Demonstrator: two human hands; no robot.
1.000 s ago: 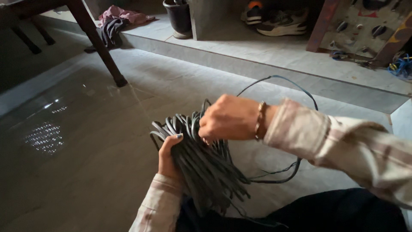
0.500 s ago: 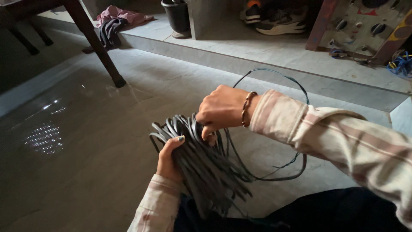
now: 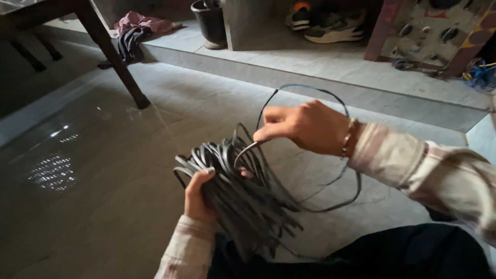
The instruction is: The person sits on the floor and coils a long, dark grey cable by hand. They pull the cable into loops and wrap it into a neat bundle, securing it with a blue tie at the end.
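Dark flat cord, wound into a thick bundle [image 3: 235, 191], sits above the person's lap, clamped in the left hand [image 3: 198, 195] with fingers curled round its loops. Just above the bundle, the right hand [image 3: 305, 126] pinches a loose strand [image 3: 330, 155] between thumb and forefinger. Beyond the bundle stretches a grey tiled floor [image 3: 103, 170].

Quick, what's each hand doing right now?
Left hand: closed around the bundle of dark cord.
Right hand: fingers pinching one loose strand.
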